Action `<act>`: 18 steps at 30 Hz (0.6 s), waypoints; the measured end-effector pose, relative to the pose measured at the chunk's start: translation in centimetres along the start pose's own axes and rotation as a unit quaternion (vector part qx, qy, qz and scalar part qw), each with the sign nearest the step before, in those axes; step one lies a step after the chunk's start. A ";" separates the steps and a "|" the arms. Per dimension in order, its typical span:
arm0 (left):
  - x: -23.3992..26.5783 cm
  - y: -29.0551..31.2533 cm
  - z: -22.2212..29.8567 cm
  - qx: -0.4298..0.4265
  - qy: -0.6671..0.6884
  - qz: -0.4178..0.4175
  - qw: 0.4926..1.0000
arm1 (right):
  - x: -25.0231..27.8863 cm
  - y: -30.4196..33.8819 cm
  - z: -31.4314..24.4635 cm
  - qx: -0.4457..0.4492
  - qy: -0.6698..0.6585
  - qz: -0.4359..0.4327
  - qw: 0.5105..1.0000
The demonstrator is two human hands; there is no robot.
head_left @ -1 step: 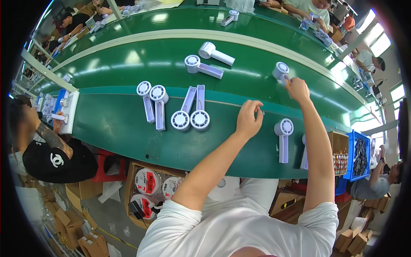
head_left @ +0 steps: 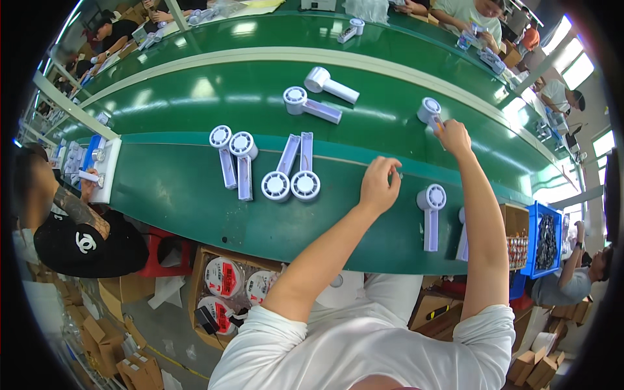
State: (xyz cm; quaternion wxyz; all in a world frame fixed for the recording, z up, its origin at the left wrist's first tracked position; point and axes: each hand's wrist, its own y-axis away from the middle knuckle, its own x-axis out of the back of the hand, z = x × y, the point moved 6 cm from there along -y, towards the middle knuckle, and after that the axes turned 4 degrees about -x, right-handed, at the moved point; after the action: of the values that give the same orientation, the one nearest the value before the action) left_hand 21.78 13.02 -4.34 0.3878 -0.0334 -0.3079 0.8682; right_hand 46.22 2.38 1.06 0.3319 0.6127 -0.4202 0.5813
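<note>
My right hand [head_left: 453,138] reaches out over the green surface, its fingers closed on the handle of a white handheld fan [head_left: 429,109]. The fan's round head points away from me. My left hand [head_left: 380,185] hovers over the near table, fingers bent and thumb apart, with no held thing visible. A tiny pale spot beside its fingertips is too small to name. Between my forearms lies another fan [head_left: 431,218], handle toward me. Left of my left hand, fans with open handle channels lie in two pairs [head_left: 243,166] [head_left: 290,185]. Two more fans [head_left: 312,105] [head_left: 331,86] rest farther off.
My right forearm partly hides another fan [head_left: 462,244]. A cardboard box of small metallic parts [head_left: 517,252] and a blue crate of dark parts [head_left: 545,237] stand at the right. Below the table edge sits a carton of round packs [head_left: 224,276]. Co-workers sit left, right and across.
</note>
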 end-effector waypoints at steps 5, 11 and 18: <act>0.8 0.8 -1.0 0.022 -0.008 0.014 1.000 | 0.8 0.0 -12.0 0.129 0.020 0.122 0.984; 0.3 0.2 -0.4 -0.018 -0.023 0.018 0.999 | -6.0 -3.4 -22.6 0.184 -0.136 -0.002 0.973; 0.5 0.2 -0.8 -0.009 -0.043 0.006 0.999 | -5.6 -1.4 -25.6 0.214 -0.086 -0.107 0.967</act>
State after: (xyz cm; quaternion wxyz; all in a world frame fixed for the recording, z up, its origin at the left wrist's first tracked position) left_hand 21.49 13.66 -4.99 0.3682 -0.0012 -0.3324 0.8683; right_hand 36.51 26.63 -1.72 0.2162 0.7582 -0.2453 0.5641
